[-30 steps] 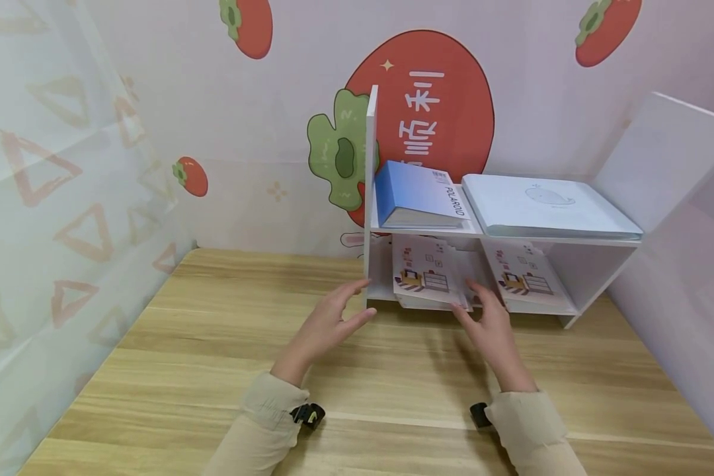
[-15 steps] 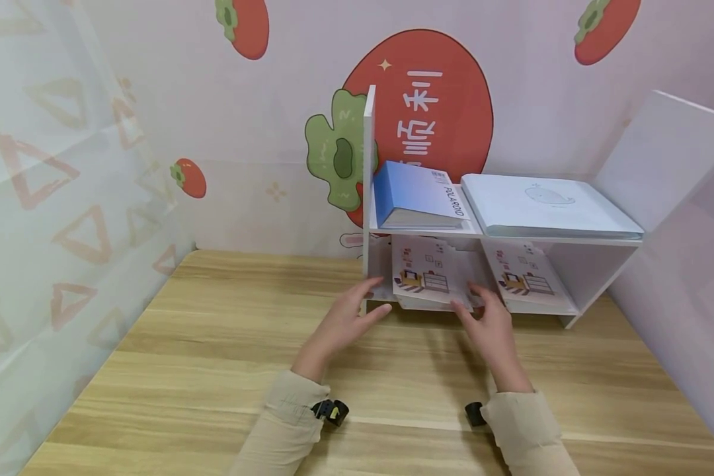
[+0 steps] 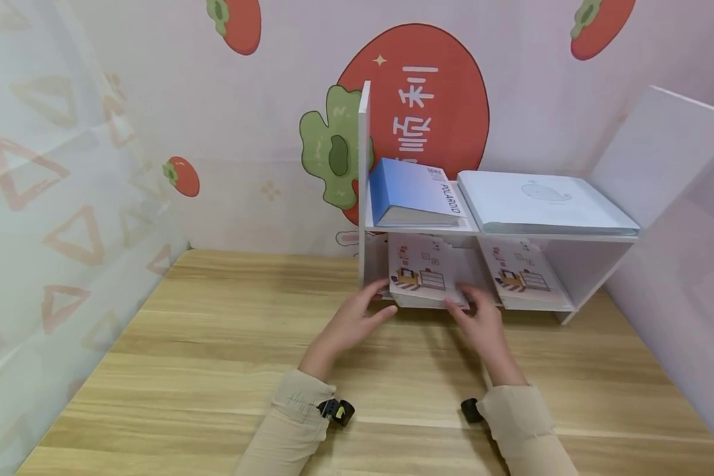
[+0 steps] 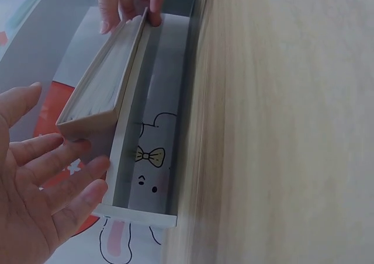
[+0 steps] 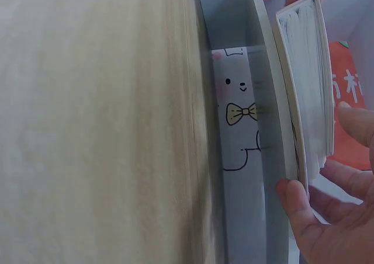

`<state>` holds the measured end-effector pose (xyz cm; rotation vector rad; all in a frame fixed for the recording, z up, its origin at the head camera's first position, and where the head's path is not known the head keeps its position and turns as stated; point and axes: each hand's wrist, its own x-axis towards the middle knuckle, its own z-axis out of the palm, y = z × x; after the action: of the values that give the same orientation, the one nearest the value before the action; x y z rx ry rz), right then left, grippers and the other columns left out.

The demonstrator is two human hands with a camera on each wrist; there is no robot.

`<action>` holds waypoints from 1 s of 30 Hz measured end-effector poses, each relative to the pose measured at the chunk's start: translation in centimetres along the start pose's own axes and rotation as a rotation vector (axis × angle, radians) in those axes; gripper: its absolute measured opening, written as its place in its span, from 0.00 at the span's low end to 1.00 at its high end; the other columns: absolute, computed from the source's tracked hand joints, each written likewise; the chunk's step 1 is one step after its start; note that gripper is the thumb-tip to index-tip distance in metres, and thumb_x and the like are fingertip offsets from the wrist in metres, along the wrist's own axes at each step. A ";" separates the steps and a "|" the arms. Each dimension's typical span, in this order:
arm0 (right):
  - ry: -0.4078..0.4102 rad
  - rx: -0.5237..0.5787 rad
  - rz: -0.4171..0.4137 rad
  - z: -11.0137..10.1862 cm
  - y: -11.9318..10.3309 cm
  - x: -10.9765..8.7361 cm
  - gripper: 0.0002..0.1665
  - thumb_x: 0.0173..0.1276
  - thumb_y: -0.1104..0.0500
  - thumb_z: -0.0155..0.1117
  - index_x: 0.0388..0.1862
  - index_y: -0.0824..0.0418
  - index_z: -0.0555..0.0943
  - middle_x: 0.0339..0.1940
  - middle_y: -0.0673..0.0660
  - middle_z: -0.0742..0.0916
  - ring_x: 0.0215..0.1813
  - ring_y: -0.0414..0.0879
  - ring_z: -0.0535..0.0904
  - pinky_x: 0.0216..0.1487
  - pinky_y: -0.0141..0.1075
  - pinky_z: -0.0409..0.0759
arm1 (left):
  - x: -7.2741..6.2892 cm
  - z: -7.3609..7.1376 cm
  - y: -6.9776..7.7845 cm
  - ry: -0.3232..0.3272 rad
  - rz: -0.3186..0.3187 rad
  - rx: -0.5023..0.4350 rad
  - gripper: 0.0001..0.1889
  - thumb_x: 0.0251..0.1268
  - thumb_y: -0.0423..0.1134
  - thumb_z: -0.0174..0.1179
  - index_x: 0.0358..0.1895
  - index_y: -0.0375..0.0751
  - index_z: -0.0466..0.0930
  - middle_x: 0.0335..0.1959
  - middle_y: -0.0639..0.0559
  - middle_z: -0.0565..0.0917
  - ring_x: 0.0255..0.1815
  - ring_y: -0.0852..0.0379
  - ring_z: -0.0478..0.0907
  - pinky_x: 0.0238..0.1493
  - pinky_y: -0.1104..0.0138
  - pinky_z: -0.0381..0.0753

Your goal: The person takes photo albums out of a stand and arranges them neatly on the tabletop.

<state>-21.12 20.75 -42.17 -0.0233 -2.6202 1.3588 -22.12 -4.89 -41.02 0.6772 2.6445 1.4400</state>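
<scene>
A thick book (image 3: 419, 264) with a pale pink cover and a drawn shop front lies on the shelf unit's lower level, its page edges facing me. At its left side is my left hand (image 3: 357, 322), fingers extended behind its corner and thumb spread apart. In the left wrist view those fingers reach the book's (image 4: 96, 80) end, with contact hard to tell. My right hand (image 3: 480, 322) is at the opposite side. Its fingertips touch the book's (image 5: 307, 71) lower corner in the right wrist view, while the thumb stands off.
The white shelf unit (image 3: 363, 165) stands at the back of the wooden table (image 3: 214, 344). A similar pink book (image 3: 523, 277) lies to the right on the lower level. Above lie a blue POLAROID album (image 3: 416, 192) and a pale whale-printed album (image 3: 547, 201).
My left hand has moved right, from the shelf's left panel to the pink book's left side. My right hand stays at the book's right side. The view has shifted slightly.
</scene>
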 end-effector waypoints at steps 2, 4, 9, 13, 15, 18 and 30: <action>-0.004 0.017 -0.002 0.1 -0.1 0.0 0.31 0.72 0.57 0.64 0.69 0.69 0.70 0.67 0.69 0.72 0.65 0.61 0.73 0.62 0.47 0.78 | -0.1 0.1 0.0 -0.004 -0.006 0.003 0.32 0.73 0.51 0.57 0.76 0.46 0.61 0.72 0.43 0.70 0.69 0.43 0.72 0.69 0.50 0.72; -0.008 0.027 0.000 0.2 -0.1 -0.1 0.31 0.72 0.57 0.64 0.69 0.69 0.71 0.67 0.68 0.71 0.66 0.61 0.73 0.61 0.40 0.80 | -0.2 0.2 0.1 -0.004 -0.013 0.004 0.32 0.74 0.50 0.57 0.76 0.46 0.61 0.72 0.44 0.71 0.70 0.44 0.71 0.69 0.50 0.72; 0.014 -0.001 0.000 0.0 0.0 -0.4 0.29 0.71 0.55 0.65 0.66 0.68 0.73 0.63 0.68 0.75 0.59 0.58 0.76 0.48 0.21 0.75 | -0.4 0.5 0.2 0.013 -0.009 0.028 0.34 0.70 0.46 0.62 0.76 0.45 0.62 0.71 0.42 0.72 0.70 0.43 0.72 0.70 0.51 0.72; 0.040 -0.039 -0.029 -0.4 0.0 -0.4 0.24 0.71 0.53 0.65 0.60 0.67 0.79 0.52 0.66 0.80 0.44 0.51 0.76 0.38 0.26 0.72 | -0.3 0.5 0.2 0.059 -0.010 0.050 0.34 0.66 0.41 0.66 0.74 0.44 0.65 0.69 0.44 0.76 0.70 0.44 0.72 0.70 0.51 0.71; 0.043 -0.045 -0.037 -0.6 0.0 -0.4 0.23 0.72 0.52 0.64 0.57 0.66 0.80 0.48 0.64 0.80 0.39 0.47 0.74 0.35 0.28 0.71 | -0.2 0.4 0.2 0.081 -0.017 0.045 0.32 0.65 0.41 0.67 0.72 0.44 0.68 0.67 0.45 0.78 0.69 0.45 0.73 0.71 0.50 0.69; 0.039 -0.044 -0.028 -0.7 0.2 -0.2 0.21 0.71 0.52 0.65 0.54 0.66 0.81 0.44 0.63 0.79 0.35 0.43 0.73 0.31 0.28 0.72 | -0.2 0.3 0.3 0.097 -0.021 0.023 0.31 0.64 0.40 0.68 0.70 0.43 0.71 0.63 0.45 0.81 0.69 0.45 0.74 0.72 0.50 0.68; -0.036 -0.001 0.097 -1.1 0.0 -0.1 0.30 0.71 0.51 0.65 0.62 0.69 0.73 0.41 0.62 0.81 0.31 0.40 0.81 0.32 0.28 0.78 | -0.3 0.1 0.7 0.114 -0.061 -0.101 0.24 0.64 0.38 0.67 0.64 0.43 0.77 0.60 0.46 0.83 0.62 0.50 0.81 0.64 0.53 0.78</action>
<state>-20.80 21.68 -41.59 -0.1286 -2.6816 1.4019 -21.54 -4.61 -40.57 0.5155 2.6275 1.6283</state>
